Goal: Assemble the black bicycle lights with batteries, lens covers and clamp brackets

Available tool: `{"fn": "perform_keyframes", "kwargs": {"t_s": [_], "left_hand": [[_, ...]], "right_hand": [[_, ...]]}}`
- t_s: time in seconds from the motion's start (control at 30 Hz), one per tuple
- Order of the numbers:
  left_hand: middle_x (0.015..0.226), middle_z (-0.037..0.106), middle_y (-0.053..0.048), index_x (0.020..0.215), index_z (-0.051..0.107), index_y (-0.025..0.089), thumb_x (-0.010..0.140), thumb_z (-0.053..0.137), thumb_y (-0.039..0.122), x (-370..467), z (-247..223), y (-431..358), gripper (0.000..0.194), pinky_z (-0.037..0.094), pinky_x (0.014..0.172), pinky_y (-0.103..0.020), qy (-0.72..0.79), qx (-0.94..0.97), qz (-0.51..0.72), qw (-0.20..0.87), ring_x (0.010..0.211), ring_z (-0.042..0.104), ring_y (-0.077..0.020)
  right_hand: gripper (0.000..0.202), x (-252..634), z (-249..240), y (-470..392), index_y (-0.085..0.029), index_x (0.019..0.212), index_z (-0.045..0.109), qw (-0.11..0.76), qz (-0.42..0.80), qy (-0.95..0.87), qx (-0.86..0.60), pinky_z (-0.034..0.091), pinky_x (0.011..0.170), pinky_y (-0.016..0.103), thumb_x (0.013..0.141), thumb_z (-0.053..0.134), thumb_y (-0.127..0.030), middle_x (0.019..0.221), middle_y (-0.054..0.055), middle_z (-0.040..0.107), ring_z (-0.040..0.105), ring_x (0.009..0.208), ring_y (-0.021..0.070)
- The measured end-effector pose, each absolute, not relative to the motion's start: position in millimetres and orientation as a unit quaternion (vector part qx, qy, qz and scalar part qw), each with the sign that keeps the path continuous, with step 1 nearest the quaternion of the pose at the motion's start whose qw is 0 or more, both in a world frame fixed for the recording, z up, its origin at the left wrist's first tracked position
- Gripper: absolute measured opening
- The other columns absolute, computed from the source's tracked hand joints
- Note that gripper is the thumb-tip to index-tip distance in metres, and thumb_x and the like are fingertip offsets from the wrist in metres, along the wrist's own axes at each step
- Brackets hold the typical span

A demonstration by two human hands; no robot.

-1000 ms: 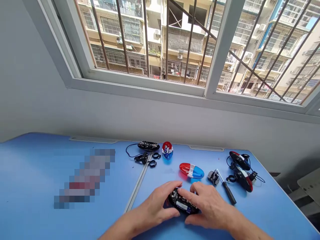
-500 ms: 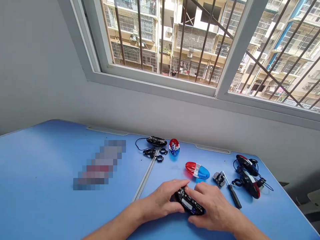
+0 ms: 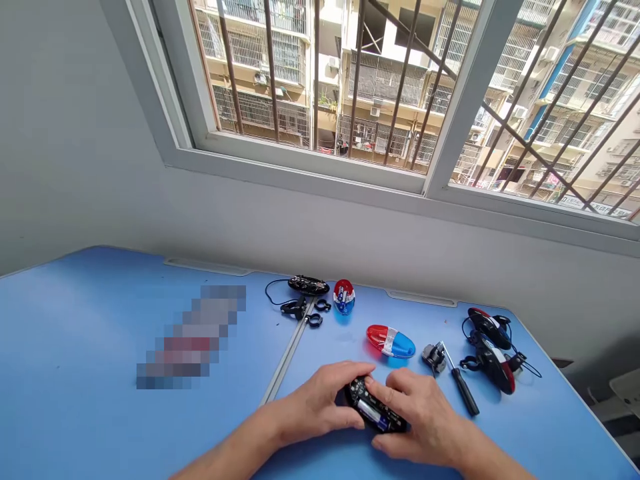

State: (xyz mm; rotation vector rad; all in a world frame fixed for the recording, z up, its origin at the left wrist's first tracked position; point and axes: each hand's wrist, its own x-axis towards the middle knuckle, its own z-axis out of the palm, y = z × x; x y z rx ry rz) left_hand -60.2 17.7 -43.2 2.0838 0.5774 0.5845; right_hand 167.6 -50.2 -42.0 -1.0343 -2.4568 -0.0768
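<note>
A black oval circuit unit (image 3: 376, 408) with a battery in it lies between my two hands near the front of the table. My left hand (image 3: 327, 399) grips its left end, thumb and fingers on either side. On the right end, my right hand (image 3: 417, 417) holds it, with a fingertip on its top near the upper left. Just beyond the hands sits a red and blue clear cover (image 3: 391, 342). To the right are a small black bracket (image 3: 434, 359) and a screwdriver (image 3: 465, 392) with a black handle.
Two black units with cords (image 3: 493, 353) lie at the right. At the back are another black circuit unit (image 3: 309, 285), a black clamp (image 3: 295, 308), ring clamps (image 3: 315, 321) and a smaller red and blue cover (image 3: 344, 297). A blurred item (image 3: 193, 340) lies left on the blue table (image 3: 90, 333).
The view has shifted slightly. Both hands keep their hold on the black circuit unit, which is tilted a little differently, so more of its battery shows.
</note>
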Motion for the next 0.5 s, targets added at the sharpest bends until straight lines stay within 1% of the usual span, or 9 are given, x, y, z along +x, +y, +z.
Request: {"fn": "perform_keyframes", "kwargs": {"t_s": [0.1,0.17,0.23,0.3,0.37,0.43,0.5], "left_hand": [[0.109,0.068,-0.003,0.117,0.062,0.020,0.071,0.076,0.024,-61.0,-39.4,20.5,0.048,0.048,0.083,-0.030,0.244,0.828,0.240,0.444,0.093,0.062,-0.0226],[0.105,0.069,-0.002,0.114,0.062,0.021,0.072,0.075,0.022,-61.6,-36.8,21.4,0.044,0.049,0.081,-0.029,0.251,0.825,0.246,0.442,0.091,0.061,-0.0216],[0.105,0.069,-0.002,0.112,0.063,0.021,0.074,0.073,0.022,-62.1,-35.6,22.1,0.039,0.048,0.083,-0.030,0.248,0.832,0.250,0.429,0.093,0.061,-0.0220],[0.106,0.068,-0.004,0.107,0.064,0.021,0.077,0.071,0.025,-62.4,-36.3,23.0,0.031,0.048,0.087,-0.031,0.231,0.846,0.255,0.408,0.096,0.061,-0.0232],[0.107,0.068,-0.006,0.105,0.064,0.020,0.080,0.069,0.030,-62.4,-37.9,23.9,0.027,0.048,0.088,-0.033,0.205,0.857,0.267,0.390,0.098,0.061,-0.0242],[0.109,0.067,-0.008,0.107,0.063,0.020,0.081,0.068,0.032,-62.3,-38.9,23.9,0.029,0.048,0.088,-0.033,0.188,0.864,0.275,0.377,0.099,0.061,-0.0244],[0.111,0.066,-0.009,0.110,0.062,0.020,0.082,0.067,0.028,-62.2,-38.2,22.4,0.030,0.049,0.088,-0.033,0.190,0.869,0.275,0.364,0.099,0.061,-0.0242]], "right_hand": [[0.073,171.6,-39.1,-50.4,-0.022,0.141,0.036,0.246,-0.007,-0.892,-0.380,0.043,0.058,0.029,0.078,0.069,-0.041,0.095,0.008,0.065,0.060,0.071,0.0208],[0.076,175.0,-35.6,-50.6,-0.021,0.143,0.033,0.241,0.004,-0.887,-0.395,0.046,0.062,0.031,0.079,0.069,-0.040,0.103,0.010,0.066,0.062,0.077,0.0229],[0.071,177.7,-33.0,-50.4,-0.018,0.139,0.036,0.229,0.003,-0.883,-0.409,0.047,0.064,0.033,0.080,0.070,-0.037,0.105,0.012,0.067,0.062,0.080,0.0246],[0.059,179.3,-32.6,-49.4,-0.017,0.133,0.043,0.220,-0.002,-0.883,-0.415,0.047,0.062,0.033,0.081,0.067,-0.032,0.100,0.011,0.069,0.062,0.077,0.0241],[0.050,180.2,-33.8,-48.2,-0.016,0.127,0.048,0.220,-0.002,-0.885,-0.411,0.047,0.060,0.032,0.083,0.066,-0.030,0.093,0.010,0.070,0.061,0.072,0.0226],[0.046,180.6,-35.2,-47.3,-0.016,0.125,0.050,0.226,0.006,-0.885,-0.407,0.047,0.061,0.032,0.083,0.066,-0.031,0.092,0.009,0.070,0.062,0.071,0.0222],[0.048,180.8,-35.5,-47.1,-0.016,0.126,0.050,0.232,0.017,-0.883,-0.407,0.049,0.063,0.033,0.083,0.067,-0.030,0.096,0.010,0.070,0.063,0.075,0.0232]]}}
